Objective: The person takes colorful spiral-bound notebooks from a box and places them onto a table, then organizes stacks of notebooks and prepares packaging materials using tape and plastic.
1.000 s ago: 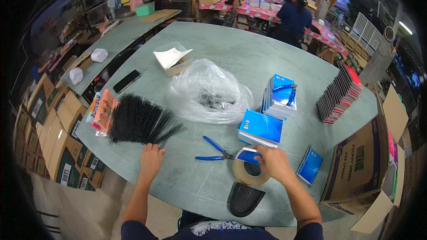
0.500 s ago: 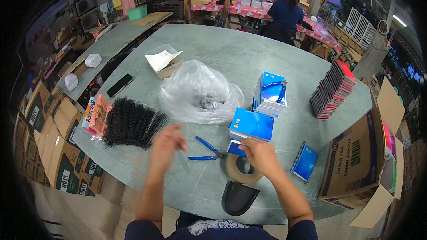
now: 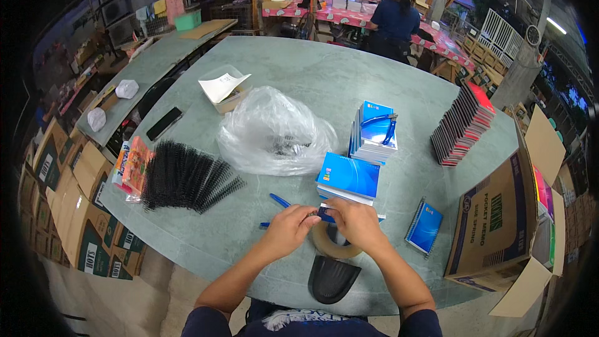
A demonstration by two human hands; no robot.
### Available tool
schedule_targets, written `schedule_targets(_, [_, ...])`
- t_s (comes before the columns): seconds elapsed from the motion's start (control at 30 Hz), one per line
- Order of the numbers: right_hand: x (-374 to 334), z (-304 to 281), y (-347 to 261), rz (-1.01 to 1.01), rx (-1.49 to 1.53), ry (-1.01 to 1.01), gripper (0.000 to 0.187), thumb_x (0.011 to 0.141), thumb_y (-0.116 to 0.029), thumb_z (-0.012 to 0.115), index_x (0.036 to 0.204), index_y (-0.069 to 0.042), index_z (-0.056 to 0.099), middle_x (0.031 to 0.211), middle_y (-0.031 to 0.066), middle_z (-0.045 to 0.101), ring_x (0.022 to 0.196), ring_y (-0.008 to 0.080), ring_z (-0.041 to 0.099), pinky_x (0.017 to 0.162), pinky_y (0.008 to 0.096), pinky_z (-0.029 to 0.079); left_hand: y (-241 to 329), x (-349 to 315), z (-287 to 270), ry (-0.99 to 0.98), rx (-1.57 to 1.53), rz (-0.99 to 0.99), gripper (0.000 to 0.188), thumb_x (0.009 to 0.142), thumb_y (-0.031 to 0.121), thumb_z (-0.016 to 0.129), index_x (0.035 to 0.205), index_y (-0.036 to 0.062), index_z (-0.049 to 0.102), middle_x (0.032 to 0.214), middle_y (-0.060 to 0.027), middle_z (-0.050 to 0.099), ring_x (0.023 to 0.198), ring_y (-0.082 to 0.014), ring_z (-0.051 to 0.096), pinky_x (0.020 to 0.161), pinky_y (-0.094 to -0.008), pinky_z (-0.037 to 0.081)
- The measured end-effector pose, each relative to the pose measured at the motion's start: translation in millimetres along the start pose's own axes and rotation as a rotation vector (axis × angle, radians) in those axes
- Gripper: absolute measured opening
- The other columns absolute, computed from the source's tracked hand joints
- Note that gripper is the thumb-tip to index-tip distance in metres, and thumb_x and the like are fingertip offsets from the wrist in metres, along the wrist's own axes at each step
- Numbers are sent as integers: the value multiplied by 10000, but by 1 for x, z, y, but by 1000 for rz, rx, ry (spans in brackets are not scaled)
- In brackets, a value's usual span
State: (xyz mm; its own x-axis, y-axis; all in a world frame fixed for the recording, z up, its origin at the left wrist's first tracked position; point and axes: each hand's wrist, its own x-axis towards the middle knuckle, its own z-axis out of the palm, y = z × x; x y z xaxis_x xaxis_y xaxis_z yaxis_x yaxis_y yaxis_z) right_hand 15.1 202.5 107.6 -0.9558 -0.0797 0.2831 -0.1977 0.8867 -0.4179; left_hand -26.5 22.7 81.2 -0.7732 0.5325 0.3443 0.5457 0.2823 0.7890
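My right hand pinches a small blue notebook, seen nearly edge-on and mostly covered by fingers. My left hand meets its left edge with thumb and fingertips pressed together; something small and dark shows there, too small to make out. Just beyond the hands stands a stack of blue notebooks. Below them lies a roll of clear tape, partly hidden by my right hand. Blue-handled pliers lie behind my left hand, mostly covered. Black spiral coils lie piled to the left.
A clear plastic bag fills the table's middle. A taller blue notebook stack carries blue-handled cutters. Red notebooks and an open carton stand right, near a spiral-bound blue notebook. A black curved object lies in front.
My left hand has moved right, from beside the coils to the notebook in my right hand. It now covers much of the pliers. The view has shifted slightly.
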Motion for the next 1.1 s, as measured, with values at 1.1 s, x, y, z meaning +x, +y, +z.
schedule_targets(1.1, [1, -12, -12, 51, 76, -52, 172, 813, -212, 595, 949, -125, 654, 731, 129, 647, 661, 306, 628, 588, 408, 480, 5, -5, 5, 105, 129, 12, 239, 875, 184, 556, 1007, -10, 601, 836, -176, 607, 739, -347, 600, 634, -401, 480])
